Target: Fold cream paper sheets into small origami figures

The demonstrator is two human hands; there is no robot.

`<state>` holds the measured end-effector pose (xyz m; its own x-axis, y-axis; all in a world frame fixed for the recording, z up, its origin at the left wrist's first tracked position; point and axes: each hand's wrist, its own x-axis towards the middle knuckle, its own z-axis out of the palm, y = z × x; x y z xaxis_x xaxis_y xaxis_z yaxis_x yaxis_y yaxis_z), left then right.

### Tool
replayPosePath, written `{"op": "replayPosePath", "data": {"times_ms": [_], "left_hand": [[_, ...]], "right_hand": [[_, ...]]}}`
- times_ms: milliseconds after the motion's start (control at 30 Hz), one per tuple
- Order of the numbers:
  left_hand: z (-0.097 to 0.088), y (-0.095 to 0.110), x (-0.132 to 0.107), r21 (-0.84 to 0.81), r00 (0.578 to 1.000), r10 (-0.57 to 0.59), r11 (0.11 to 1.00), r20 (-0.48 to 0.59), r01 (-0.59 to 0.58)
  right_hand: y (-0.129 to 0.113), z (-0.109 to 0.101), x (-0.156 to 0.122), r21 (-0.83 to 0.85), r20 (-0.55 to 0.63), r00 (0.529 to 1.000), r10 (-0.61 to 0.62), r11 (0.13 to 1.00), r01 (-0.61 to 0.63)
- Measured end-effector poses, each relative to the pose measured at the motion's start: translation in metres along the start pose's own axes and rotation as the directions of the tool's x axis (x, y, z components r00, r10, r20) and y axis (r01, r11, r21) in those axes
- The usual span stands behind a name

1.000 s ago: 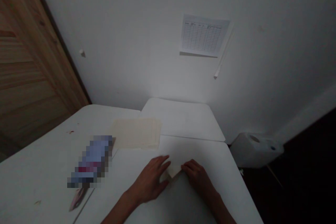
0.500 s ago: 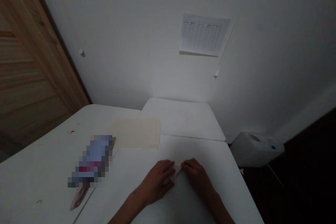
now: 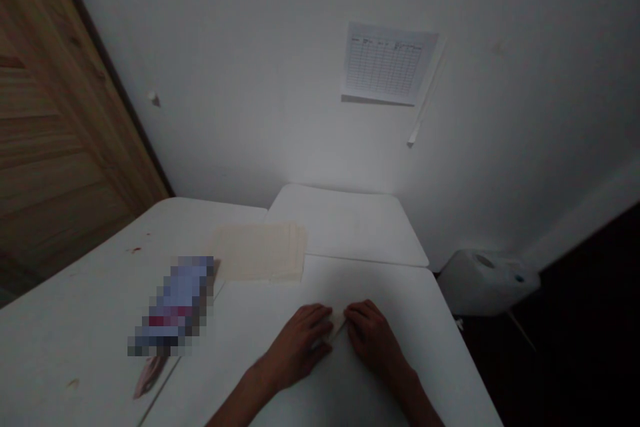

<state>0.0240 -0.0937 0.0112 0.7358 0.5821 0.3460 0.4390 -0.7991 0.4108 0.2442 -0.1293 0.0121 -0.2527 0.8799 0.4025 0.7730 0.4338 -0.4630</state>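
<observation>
Tight to table edge (image 3: 447,323) at 3 o'clock, roomy at 9.
Pinning folded paper (image 3: 339,320) at 12 under flat left hand (image 3: 300,345), right hand (image 3: 373,341).

A stack of cream paper sheets (image 3: 260,252) is lying on the white plastic table (image 3: 75,320), just beside a pixelated blue-and-red object (image 3: 175,307), which is covering part of a small pink item (image 3: 146,377). A printed grid chart (image 3: 385,65) is hanging on the white wall (image 3: 250,80), with a thin white strip (image 3: 425,103) slanting beside it. A pale wooden door (image 3: 50,147) is standing at left. A white round-topped container (image 3: 487,280) is sitting on the dark floor at right.
</observation>
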Motion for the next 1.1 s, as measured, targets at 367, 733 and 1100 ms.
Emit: {"op": "replayPosePath", "data": {"times_ms": [367,733,1100], "left_hand": [[-0.001,0.001,0.001,-0.014,1.0,-0.009,1.0,0.001,0.009],[-0.003,0.002,0.001,-0.03,1.0,-0.019,0.999,0.014,0.02],[-0.001,0.001,0.0,-0.022,0.999,-0.031,0.999,0.025,0.031]], "right_hand": [[-0.003,0.002,0.001,-0.064,-0.032,0.999,-0.002,0.998,0.0],[0.001,0.009,0.003,-0.059,-0.046,0.998,0.042,0.997,-0.044],[-0.003,0.015,0.0,-0.22,-0.083,0.993,0.085,0.97,-0.102]]}}
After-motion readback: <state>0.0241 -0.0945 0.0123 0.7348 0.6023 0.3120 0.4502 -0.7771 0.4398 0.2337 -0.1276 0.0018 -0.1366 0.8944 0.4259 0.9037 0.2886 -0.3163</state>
